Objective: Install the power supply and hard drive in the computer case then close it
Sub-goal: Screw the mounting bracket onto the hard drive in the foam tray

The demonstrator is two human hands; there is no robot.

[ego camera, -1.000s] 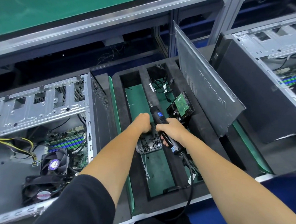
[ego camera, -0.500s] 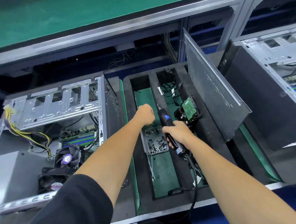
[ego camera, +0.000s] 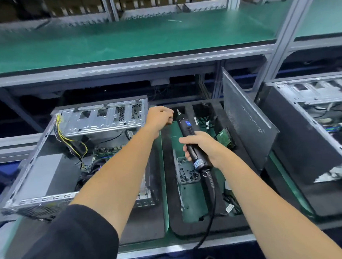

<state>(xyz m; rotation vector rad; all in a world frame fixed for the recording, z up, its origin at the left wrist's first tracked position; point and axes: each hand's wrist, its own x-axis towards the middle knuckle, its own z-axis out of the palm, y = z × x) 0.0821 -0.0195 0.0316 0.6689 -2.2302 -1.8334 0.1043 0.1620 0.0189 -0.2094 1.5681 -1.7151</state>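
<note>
Head view: the right hand (ego camera: 201, 148) wraps its fingers round a black corded electric screwdriver (ego camera: 193, 141), whose blue label near the cable end is too blurred to read. The left hand (ego camera: 159, 119) is curled at the driver's tip; whether it pinches anything I cannot tell. Below sits a small grey tray of black screws (ego camera: 186, 170) in a black foam holder (ego camera: 207, 222). A green-boarded hard drive (ego camera: 224, 137) lies just right of the driver. The open grey metal computer case (ego camera: 51, 162) lies at left, its dark side panel (ego camera: 246, 121) leaning upright at right.
</note>
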